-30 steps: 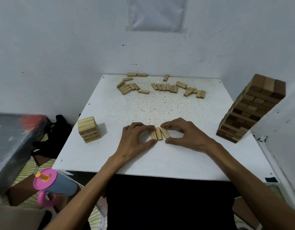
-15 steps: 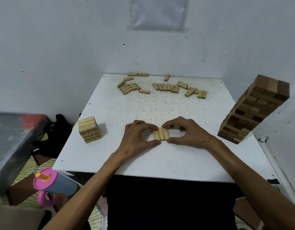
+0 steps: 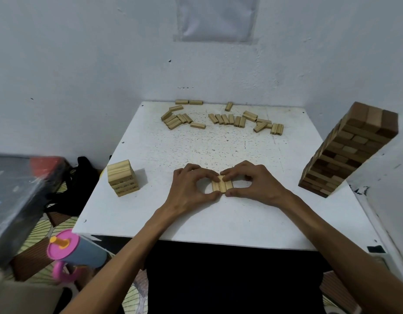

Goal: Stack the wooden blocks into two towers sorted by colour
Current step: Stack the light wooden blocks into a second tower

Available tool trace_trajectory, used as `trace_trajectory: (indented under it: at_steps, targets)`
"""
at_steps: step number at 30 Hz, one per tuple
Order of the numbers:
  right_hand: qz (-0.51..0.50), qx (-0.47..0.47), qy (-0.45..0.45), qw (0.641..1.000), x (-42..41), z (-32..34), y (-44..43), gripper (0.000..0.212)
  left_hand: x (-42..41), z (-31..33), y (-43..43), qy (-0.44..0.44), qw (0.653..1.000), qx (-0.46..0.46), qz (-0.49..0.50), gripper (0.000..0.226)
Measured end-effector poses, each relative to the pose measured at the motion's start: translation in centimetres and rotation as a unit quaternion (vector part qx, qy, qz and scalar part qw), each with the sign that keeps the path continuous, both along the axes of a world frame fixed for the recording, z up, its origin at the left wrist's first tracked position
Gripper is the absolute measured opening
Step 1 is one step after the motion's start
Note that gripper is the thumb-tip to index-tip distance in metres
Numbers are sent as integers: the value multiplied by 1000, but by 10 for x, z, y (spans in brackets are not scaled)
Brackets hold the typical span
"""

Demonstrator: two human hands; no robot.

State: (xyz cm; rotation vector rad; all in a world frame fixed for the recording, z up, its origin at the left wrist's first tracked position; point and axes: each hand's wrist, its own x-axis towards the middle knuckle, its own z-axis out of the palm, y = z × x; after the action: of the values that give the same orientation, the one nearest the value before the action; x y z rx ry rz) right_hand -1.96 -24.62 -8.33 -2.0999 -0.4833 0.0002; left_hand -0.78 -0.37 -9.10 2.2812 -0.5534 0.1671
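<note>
Left grip [image 3: 191, 186] and right grip [image 3: 252, 184] clamp three pale blocks [image 3: 221, 186], probably light, stiff and smooth, by their ends toward the counter [image 3: 196, 150]'s front edge.

Three light blocks [image 3: 221, 186] lie flat, side by side, pinched between the left grip [image 3: 191, 186] and the right grip [image 3: 252, 184]. A short light stack [image 3: 122, 177] stands well left of them, and a tall mixed-brown tower [image 3: 347, 150] stands well right. Loose light blocks [image 3: 221, 118] lie scattered beyond.
</note>
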Motion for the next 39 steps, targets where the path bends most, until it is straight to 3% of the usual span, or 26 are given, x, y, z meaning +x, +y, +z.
trace_trajectory:
  at_steps: [15,25,39]
  targets:
    - [-19,34,-37,999,-5,-7,8,34,3,7,5,30,999,-29,-35,29]
    - [8,6,-120,993,10,16,29,31,11,30,32,5,996,-53,-77,26]
    - [79,52,-126,988,53,54,116,30,16,81,117,-31,999,-26,-2,27]
